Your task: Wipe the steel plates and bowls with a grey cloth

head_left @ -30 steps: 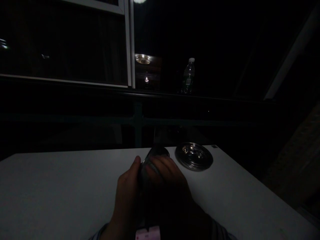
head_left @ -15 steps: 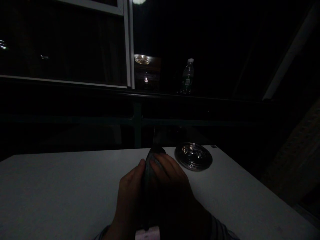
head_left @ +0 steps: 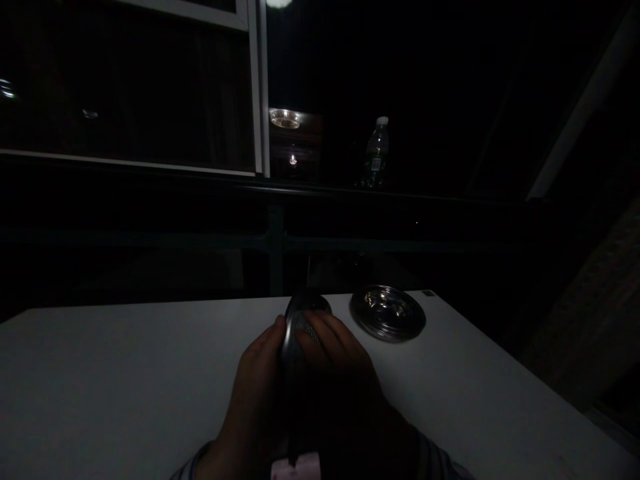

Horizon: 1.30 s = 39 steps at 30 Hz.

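Note:
The scene is very dark. Both my hands meet over the white table [head_left: 110,373] and hold a round metal plate [head_left: 295,323] up on its edge. My left hand [head_left: 253,393] grips its left side, thumb on the rim. My right hand [head_left: 335,363] lies on its right face with the fingers closed against it, and something small and dotted shows under the fingertips; I cannot make out what it is. A second shiny metal plate [head_left: 387,312] lies flat on the table to the right, apart from my hands.
A plastic water bottle [head_left: 376,155] stands on a dark ledge behind the table. A window frame [head_left: 257,87] and small light reflections show at the back. A pink object [head_left: 295,467] is at the bottom edge. The table's right edge runs diagonally.
The plate has turned slightly in my hands, and its rim now shows more on the left. My right fingers shifted a little on its face.

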Motion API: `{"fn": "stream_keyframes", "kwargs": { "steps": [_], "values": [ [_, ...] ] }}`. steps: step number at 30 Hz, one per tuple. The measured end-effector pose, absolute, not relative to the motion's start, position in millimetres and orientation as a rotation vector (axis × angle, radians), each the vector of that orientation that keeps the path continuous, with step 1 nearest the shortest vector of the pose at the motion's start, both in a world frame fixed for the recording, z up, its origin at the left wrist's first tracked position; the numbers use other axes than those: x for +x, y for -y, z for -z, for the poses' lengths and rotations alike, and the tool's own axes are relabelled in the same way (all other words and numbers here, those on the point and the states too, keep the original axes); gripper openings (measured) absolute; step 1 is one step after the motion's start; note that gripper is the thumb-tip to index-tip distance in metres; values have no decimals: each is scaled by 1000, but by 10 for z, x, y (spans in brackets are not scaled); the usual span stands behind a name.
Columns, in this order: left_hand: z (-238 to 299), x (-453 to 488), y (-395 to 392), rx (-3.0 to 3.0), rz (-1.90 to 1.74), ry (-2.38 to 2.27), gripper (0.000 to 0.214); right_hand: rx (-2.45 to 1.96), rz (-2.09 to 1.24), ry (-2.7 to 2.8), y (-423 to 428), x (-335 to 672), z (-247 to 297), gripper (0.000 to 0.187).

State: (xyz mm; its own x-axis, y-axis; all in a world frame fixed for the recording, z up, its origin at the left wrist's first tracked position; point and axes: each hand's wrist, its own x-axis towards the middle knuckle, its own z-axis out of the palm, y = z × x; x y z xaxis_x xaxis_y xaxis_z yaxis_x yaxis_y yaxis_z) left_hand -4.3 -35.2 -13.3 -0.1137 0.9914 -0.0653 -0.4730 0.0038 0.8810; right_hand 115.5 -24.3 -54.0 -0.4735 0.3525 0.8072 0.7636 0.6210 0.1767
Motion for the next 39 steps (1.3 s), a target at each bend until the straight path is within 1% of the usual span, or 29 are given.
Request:
{"fn": "stream_keyframes", "kwargs": {
  "steps": [6,8,11,18,23,26,28,30,33,39],
  "values": [
    [66,-92,410,1020,-1511,-1129,7,-837,705,2122,230,1163,536,31],
    [80,-100,393,904,-1499,-1165,8,-798,700,2106,244,1123,551,34],
    [69,-85,354,678,-1450,-1120,16,-749,681,2087,274,1065,555,34],
    [76,-66,350,709,-1404,-819,23,-762,671,2076,234,1124,525,31],
    [135,-63,320,624,-1368,-753,22,-845,652,2110,215,1115,578,31],
    [88,-58,315,487,-1331,-782,17,-784,665,2093,253,1038,613,31],
    [61,-61,324,496,-1383,-854,17,-743,678,2070,272,1004,625,31],
    [52,-64,346,613,-1449,-954,22,-737,687,2035,268,1010,615,31],
    [54,-49,393,794,-1444,-1054,30,-771,687,2008,224,1084,558,31],
    [35,-28,420,843,-1408,-1116,34,-799,707,1980,219,1095,517,28]
  ]
}}
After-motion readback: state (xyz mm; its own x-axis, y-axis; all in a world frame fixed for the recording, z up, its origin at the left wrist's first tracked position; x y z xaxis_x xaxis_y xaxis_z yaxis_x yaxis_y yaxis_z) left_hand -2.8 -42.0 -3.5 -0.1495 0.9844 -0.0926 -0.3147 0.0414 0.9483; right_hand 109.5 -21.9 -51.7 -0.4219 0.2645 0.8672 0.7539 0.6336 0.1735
